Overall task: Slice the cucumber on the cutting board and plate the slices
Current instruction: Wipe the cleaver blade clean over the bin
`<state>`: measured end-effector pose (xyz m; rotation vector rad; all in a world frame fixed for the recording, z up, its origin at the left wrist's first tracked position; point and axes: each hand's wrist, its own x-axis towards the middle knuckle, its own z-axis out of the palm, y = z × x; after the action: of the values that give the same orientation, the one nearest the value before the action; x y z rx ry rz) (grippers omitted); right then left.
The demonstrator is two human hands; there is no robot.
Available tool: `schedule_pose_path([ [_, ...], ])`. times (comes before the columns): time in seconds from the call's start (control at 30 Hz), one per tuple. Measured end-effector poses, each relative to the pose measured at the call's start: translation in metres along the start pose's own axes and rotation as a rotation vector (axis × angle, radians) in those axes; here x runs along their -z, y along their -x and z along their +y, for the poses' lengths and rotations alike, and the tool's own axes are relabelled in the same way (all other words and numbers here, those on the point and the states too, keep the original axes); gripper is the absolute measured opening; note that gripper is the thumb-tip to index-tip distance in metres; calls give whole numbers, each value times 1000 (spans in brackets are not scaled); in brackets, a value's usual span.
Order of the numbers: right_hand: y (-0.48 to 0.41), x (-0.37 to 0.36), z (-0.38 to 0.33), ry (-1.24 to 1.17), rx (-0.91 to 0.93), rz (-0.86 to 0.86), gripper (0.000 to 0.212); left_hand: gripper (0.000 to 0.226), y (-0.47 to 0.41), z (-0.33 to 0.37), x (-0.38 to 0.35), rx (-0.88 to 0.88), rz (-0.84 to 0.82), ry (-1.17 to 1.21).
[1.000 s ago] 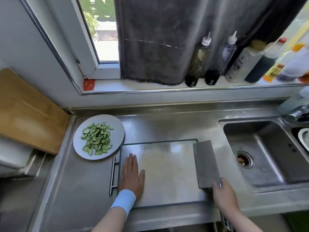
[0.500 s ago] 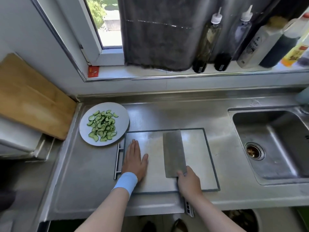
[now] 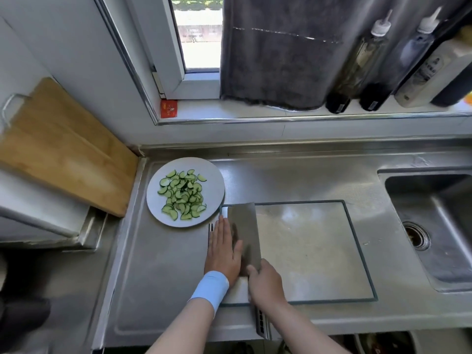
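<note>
Clearing the cutting board with the flat of the cleaver; slicing judged done.

Nearest, at six o'clock on the board: right hand curled round the cleaver's handle, blade laid flat and pointing to twelve. Just beside it, at nine o'clock: left hand spread flat, fingers straight, gripping nothing, thumb touching the blade's side. Slide the blade low and slow, cutting edge turned away from that thumb; sharp side not to be told from here. Lift the left palm clear before any push toward it. Farther off, at eleven o'clock from the left hand: cucumber slices heaped on the plate, rim just beside the board's corner. No whole cucumber seen on the board. Tip any scraps over that near rim, not onto the counter.
</note>
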<state>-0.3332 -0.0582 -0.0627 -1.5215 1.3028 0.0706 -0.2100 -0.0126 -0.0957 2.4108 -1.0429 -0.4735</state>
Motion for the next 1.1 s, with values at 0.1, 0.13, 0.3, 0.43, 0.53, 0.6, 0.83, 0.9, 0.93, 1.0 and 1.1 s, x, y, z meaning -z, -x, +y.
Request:
schedule_pose_path([
  [0.1,10,-9,-4,-17,8,-16,14,63,1,-3,12,35,121,282],
  [0.13,11,-9,-4,-54,7,-33,12,60,0,-5,17,63,161,361],
  [0.3,12,24,-8,-341,-88,-155,10,54,-11,-5,47,76,179,492],
  [0.43,19,72,-11,-524,-98,-145,10,52,-28,26,58,-86,153,369],
  [0.53,25,114,-3,-619,-101,-66,11,50,-33,66,47,-240,99,296],
  [0.6,32,144,9,-679,-109,5,12,48,-29,98,33,-379,32,272],
  [0.83,75,248,87,-833,-187,303,11,35,15,221,-31,-1000,-128,112],
  [0.9,94,274,115,-859,-214,355,11,37,30,253,-55,-1130,-217,52],
  [0.93,102,287,131,-885,-232,385,11,37,38,269,-68,-1187,-253,23],
  [1.0,118,310,164,-928,-275,439,10,37,53,299,-93,-1286,-305,-27],
  [1.1,141,343,213,-956,-328,500,9,38,78,343,-131,-1399,-385,-103],
])
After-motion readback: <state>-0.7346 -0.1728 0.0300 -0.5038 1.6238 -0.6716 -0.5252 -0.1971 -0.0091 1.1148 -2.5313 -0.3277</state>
